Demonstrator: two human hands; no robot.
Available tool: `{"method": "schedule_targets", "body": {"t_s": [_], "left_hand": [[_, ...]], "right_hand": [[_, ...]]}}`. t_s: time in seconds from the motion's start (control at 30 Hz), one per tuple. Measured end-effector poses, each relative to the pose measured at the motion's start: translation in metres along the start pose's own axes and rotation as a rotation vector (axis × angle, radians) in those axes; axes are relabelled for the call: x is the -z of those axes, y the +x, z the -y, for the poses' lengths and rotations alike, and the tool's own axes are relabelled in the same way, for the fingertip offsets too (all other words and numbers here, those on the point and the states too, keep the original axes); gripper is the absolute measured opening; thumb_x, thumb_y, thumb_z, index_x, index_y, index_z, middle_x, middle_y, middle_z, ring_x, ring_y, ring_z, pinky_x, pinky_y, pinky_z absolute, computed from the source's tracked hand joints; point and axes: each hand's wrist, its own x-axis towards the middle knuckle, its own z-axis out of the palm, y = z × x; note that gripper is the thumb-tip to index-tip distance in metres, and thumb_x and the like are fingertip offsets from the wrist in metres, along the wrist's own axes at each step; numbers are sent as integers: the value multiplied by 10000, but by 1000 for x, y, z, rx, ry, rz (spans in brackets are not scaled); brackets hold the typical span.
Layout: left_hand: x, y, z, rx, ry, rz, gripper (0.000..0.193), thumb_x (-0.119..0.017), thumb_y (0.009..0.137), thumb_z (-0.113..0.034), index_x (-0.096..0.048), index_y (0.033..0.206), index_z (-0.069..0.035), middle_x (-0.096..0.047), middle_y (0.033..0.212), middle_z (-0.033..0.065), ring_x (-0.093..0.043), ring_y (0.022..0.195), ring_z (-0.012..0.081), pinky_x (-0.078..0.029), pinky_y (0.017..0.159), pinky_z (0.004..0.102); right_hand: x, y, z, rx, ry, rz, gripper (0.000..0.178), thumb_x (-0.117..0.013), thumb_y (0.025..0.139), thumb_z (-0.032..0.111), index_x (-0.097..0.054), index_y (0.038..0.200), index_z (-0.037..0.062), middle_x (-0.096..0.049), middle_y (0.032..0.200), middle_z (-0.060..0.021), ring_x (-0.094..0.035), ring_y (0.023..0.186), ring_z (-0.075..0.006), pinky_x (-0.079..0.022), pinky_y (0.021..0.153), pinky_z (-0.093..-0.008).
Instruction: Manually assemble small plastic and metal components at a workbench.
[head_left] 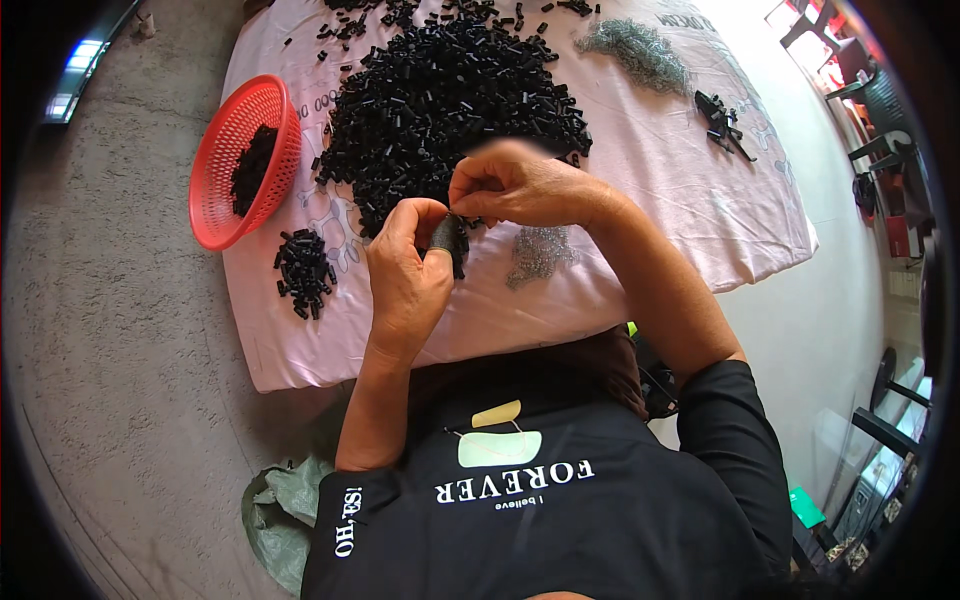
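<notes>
My left hand (408,275) and my right hand (530,190) meet over the near edge of a big heap of small black cylindrical pieces (460,90). Both are closed in a pinch, fingertips almost touching; whatever is between them is too small or hidden to name. A dark grey cover wraps my left thumb. Just below my right hand lies a small pile of fine silvery metal pieces (541,255). Left of my left hand is a small separate pile of black pieces (305,272).
A red plastic basket (284,165) with black pieces in it tilts at the left edge of the pink cloth-covered table (690,240). A larger silvery metal pile (640,55) and some longer black parts (725,125) lie at the right. A greenish plastic bag (280,520) is on the floor.
</notes>
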Motion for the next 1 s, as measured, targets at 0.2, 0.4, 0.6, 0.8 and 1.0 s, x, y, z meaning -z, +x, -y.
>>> {"method": "schedule_targets", "body": {"t_s": [0.2, 0.4, 0.6, 0.8, 1.0], "left_hand": [[0, 1, -1, 107, -46, 61, 226, -479, 854, 104, -607, 1015, 11, -634, 867, 30, -604, 763, 84, -494, 707, 226], [3, 2, -2, 241, -276, 94, 146, -500, 905, 44, -610, 991, 2, -635, 810, 26, -608, 741, 80, -522, 699, 240], [0, -1, -3, 272, -288, 102, 137, -531, 901, 46, -612, 1003, -1, -637, 838, 9, -616, 743, 71, -534, 671, 220], [2, -2, 1, 209, -248, 96, 193, -531, 851, 82, -616, 1006, 4, -645, 840, 10, -620, 747, 62, -533, 667, 214], [3, -3, 5, 139, -205, 97, 247, -525, 792, 116, -623, 998, 20, -666, 853, 34, -641, 779, 80, -529, 715, 230]], "right_hand": [[-2, -2, 4, 22, -131, -23, 97, -663, 873, 87, -668, 896, -6, -644, 742, -15, -596, 711, -55, -482, 625, -231], [6, -7, 11, 33, -204, 34, 90, -664, 849, 83, -677, 887, 3, -654, 735, -21, -590, 693, -61, -475, 620, -247], [17, -15, 14, -10, -340, 184, 111, -691, 806, 77, -735, 901, 38, -707, 785, -38, -639, 694, -101, -501, 631, -270], [22, -15, 15, -69, -343, 185, 125, -689, 801, 42, -740, 916, 36, -716, 813, -44, -664, 730, -107, -526, 660, -263], [28, -9, 5, -90, 18, 157, 140, -628, 871, -4, -707, 985, -15, -713, 868, -60, -686, 784, -109, -559, 719, -235]]}}
